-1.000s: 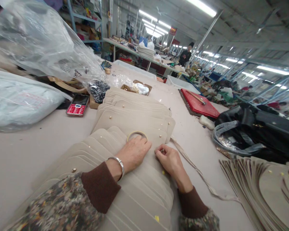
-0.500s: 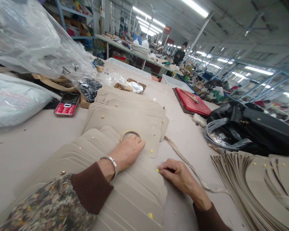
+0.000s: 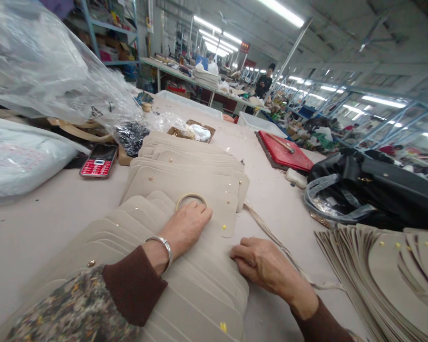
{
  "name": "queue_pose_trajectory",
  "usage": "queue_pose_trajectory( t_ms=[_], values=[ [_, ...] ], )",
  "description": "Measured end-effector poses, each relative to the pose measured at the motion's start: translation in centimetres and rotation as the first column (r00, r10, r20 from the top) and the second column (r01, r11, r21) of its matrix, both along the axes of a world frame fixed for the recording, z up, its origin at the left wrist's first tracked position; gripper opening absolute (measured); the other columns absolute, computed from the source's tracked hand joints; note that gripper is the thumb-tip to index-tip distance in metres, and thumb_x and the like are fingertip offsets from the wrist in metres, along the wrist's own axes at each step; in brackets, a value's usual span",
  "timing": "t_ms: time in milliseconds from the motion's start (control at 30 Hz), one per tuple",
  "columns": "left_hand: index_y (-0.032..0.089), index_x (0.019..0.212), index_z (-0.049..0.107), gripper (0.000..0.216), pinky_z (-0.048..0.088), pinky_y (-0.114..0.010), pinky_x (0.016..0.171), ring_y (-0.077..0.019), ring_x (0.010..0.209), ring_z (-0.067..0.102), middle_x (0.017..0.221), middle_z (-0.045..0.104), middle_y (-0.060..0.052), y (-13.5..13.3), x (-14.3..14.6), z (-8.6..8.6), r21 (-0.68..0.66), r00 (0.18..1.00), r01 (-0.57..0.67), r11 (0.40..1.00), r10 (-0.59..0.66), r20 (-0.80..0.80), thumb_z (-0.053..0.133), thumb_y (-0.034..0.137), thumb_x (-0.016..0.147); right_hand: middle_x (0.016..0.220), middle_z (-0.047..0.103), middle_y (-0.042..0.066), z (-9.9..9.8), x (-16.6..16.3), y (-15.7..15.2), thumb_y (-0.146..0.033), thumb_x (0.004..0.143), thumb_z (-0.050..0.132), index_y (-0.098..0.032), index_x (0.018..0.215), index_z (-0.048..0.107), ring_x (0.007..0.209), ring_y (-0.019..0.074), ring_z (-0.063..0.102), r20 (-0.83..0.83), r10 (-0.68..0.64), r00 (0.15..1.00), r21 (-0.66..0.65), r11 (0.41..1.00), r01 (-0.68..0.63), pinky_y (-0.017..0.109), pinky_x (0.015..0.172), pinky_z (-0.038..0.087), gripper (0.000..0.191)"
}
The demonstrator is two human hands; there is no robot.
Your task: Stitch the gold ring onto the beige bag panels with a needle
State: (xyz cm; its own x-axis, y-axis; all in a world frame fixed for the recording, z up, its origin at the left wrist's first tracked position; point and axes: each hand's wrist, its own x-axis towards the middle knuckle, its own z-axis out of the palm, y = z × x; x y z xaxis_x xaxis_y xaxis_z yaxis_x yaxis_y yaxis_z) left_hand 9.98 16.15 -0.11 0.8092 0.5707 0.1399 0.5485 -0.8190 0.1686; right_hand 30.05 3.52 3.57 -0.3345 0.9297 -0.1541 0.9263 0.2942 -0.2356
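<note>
Overlapping beige panels (image 3: 199,285) with rounded corners and small gold studs lie spread in front of me. My left hand (image 3: 189,223) rests on them, its fingers closed on a roll of yellow-rimmed tape (image 3: 191,195) that stands out past the knuckles. At the panels' right edge is my right hand (image 3: 260,263), fingers curled together and their tips touching a panel; whatever is under them is hidden. A small yellow tab (image 3: 224,227) shows on the panel just above, and another yellow tab (image 3: 223,327) lies lower down.
A fanned stack of beige panels (image 3: 388,270) and a black bag (image 3: 378,190) lie at the right. Behind are a red pad (image 3: 285,152) with a hammer (image 3: 283,143) on it. A red phone (image 3: 99,161) and plastic-wrapped bundles (image 3: 21,152) sit left. A person (image 3: 263,83) stands far back.
My right hand has turned and moved slightly left over the panel edge, and its fingertips now cover the yellow bit seen there before. My left hand stays on the tape roll.
</note>
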Motion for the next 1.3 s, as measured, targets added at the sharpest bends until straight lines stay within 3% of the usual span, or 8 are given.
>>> queue_pose_trajectory(
  t_ms=[100, 167, 267, 367, 567, 833, 1167, 1300],
  values=[
    [0.018, 0.093, 0.056, 0.018, 0.04, -0.037, 0.074, -0.0228, 0.084, 0.051, 0.09, 0.061, -0.006, 0.1, -0.3, 0.1, 0.016, 0.999, -0.039, 0.999, 0.04, -0.013, 0.041, 0.007, 0.092, 0.084, 0.067, 0.001, -0.5, 0.3, 0.9, -0.016, 0.09, 0.05, -0.025, 0.098, 0.068, 0.076, 0.0144, 0.063, -0.179, -0.067, 0.982, 0.028, 0.997, 0.073, 0.024, 0.069, 0.046, 0.021],
    [0.017, 0.093, 0.056, 0.019, 0.04, -0.038, 0.076, -0.023, 0.085, 0.052, 0.091, 0.061, -0.006, 0.1, -0.6, 0.3, 0.02, 0.998, -0.061, 0.998, 0.061, -0.015, 0.04, 0.007, 0.092, 0.093, 0.069, 0.004, -1.6, 0.2, 1.9, -0.015, 0.091, 0.048, -0.024, 0.104, 0.066, 0.085, 0.0164, 0.064, -0.278, -0.123, 0.953, 0.141, 0.976, 0.167, 0.027, 0.077, 0.049, 0.023],
    [0.017, 0.092, 0.056, 0.02, 0.041, -0.037, 0.076, -0.0229, 0.087, 0.053, 0.09, 0.061, -0.007, 0.1, -0.8, 0.7, 0.006, 0.996, -0.08, 0.997, 0.081, -0.048, 0.04, 0.006, 0.091, 0.097, 0.068, 0.008, -3.6, -0.7, 3.3, -0.013, 0.091, 0.047, -0.02, 0.103, 0.065, 0.092, 0.0208, 0.061, -0.294, -0.165, 0.942, 0.322, 0.91, 0.26, 0.034, 0.083, 0.05, 0.023],
    [0.017, 0.092, 0.057, 0.021, 0.042, -0.036, 0.075, -0.0227, 0.087, 0.054, 0.091, 0.062, -0.007, 0.0, -0.9, 1.0, -0.022, 0.992, -0.087, 0.996, 0.084, -0.096, 0.04, 0.005, 0.09, 0.094, 0.067, 0.008, -4.9, -1.8, 3.9, -0.015, 0.089, 0.053, -0.02, 0.098, 0.066, 0.092, 0.022, 0.059, -0.297, -0.192, 0.935, 0.369, 0.88, 0.298, 0.035, 0.084, 0.049, 0.016],
    [0.016, 0.091, 0.057, 0.021, 0.043, -0.036, 0.074, -0.0234, 0.088, 0.055, 0.093, 0.062, -0.009, -0.1, -0.7, 1.2, -0.031, 0.991, -0.079, 0.996, 0.076, -0.107, 0.04, 0.003, 0.088, 0.086, 0.064, 0.005, -5.4, -2.1, 3.1, -0.017, 0.088, 0.057, -0.019, 0.084, 0.064, 0.084, 0.019, 0.059, -0.451, -0.237, 0.861, 0.335, 0.849, 0.409, 0.031, 0.077, 0.047, 0.008],
    [0.017, 0.089, 0.057, 0.019, 0.042, -0.041, 0.079, -0.0248, 0.086, 0.057, 0.089, 0.064, -0.008, 0.2, -0.8, 0.7, 0.031, 0.997, -0.045, 0.999, 0.047, -0.059, 0.042, 0.005, 0.086, 0.082, 0.064, 0.006, -6.0, -2.9, 3.7, -0.018, 0.087, 0.057, -0.019, 0.077, 0.068, 0.083, 0.0202, 0.057, -0.386, -0.299, 0.873, 0.361, 0.822, 0.441, 0.033, 0.08, 0.044, 0.015],
    [0.017, 0.086, 0.056, 0.018, 0.042, -0.03, 0.065, -0.0201, 0.077, 0.058, 0.084, 0.064, -0.006, -0.2, -3.0, 2.5, -0.123, 0.992, 0.018, 0.992, -0.033, -0.124, 0.041, 0.006, 0.088, 0.082, 0.067, 0.002, -3.5, -2.9, 1.7, -0.015, 0.081, 0.066, -0.021, 0.071, 0.069, 0.083, 0.0174, 0.058, -0.43, -0.21, 0.878, 0.132, 0.948, 0.291, 0.032, 0.081, 0.043, 0.012],
    [0.018, 0.092, 0.055, 0.016, 0.045, -0.027, 0.067, -0.0172, 0.077, 0.06, 0.085, 0.064, -0.004, 0.0, -2.5, 2.1, -0.163, 0.997, 0.053, 0.985, -0.042, 0.068, 0.04, 0.012, 0.093, 0.088, 0.07, 0.004, -3.8, -2.2, 1.9, -0.018, 0.086, 0.059, -0.021, 0.088, 0.071, 0.085, 0.0181, 0.063, -0.624, -0.253, 0.74, 0.094, 0.915, 0.392, 0.032, 0.081, 0.047, 0.013]
  ],
)
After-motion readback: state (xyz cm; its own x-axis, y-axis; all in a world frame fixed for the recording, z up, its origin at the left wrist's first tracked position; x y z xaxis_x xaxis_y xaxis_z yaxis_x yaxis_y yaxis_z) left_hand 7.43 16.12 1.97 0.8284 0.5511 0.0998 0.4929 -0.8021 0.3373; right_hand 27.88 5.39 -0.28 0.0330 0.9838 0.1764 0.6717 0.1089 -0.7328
